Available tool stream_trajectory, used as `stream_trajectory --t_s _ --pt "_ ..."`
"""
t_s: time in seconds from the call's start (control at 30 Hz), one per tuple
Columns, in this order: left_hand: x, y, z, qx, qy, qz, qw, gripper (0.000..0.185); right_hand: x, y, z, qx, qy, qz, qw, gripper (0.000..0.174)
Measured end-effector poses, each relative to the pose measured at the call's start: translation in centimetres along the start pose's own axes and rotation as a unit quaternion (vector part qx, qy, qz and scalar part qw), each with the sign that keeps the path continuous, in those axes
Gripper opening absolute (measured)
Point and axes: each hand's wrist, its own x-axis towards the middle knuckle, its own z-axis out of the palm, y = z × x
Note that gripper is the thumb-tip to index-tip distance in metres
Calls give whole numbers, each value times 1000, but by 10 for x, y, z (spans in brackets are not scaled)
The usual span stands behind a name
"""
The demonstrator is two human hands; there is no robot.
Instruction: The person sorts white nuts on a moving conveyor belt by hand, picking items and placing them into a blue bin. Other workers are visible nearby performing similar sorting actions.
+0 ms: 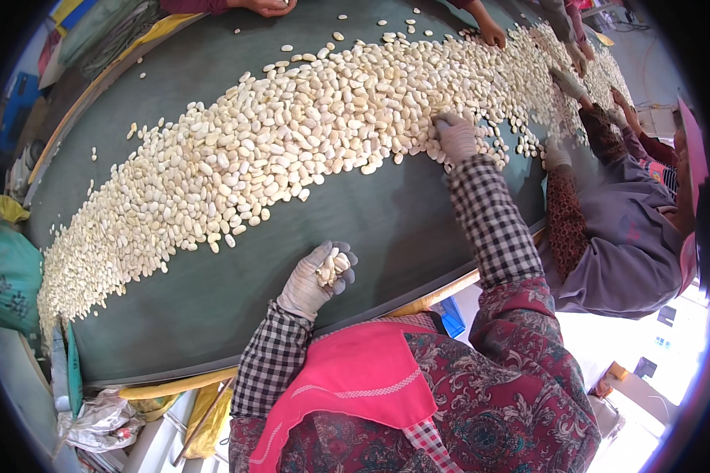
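Observation:
A long, thick band of pale white beans (307,124) lies across a dark green belt-like table surface (367,219). My left hand (307,287), in a whitish glove with grey fingers, is cupped palm up above the near side of that surface. Its curled fingers hold a small handful of beans (331,267). My right hand (457,141), gloved the same way, reaches to the near edge of the band, with its fingers down among the beans. The fingertips are partly hidden there, so their grip cannot be made out.
A co-worker in a grey apron (627,236) leans in on the right, gloved hands (568,83) at the beans. Across the table, another person's bare hand (492,34) touches the band. A tied green sack (9,275) stands at the left end. Yellow padding (177,383) lines the near edge.

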Motion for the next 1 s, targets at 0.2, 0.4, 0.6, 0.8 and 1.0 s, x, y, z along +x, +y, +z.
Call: stream_trajectory --t_s 0.2,0.4,0.6,0.8,1.0 --pt "-11 7 -13 -1 4 7 1000 33 -47 -50 42 58 -157 29 985 30" --pt "-23 12 -26 5 11 9 1000 34 -51 -78 45 198 -110 -1 974 25" --pt "-35 19 -38 -4 5 14 1000 34 -81 -105 82 -81 -229 -97 965 39" --pt "-47 27 -56 -31 1 32 999 33 -100 -88 62 218 -159 76 960 23" --pt "-50 33 -57 -8 -3 8 1000 35 -148 -116 44 220 -216 155 939 24"
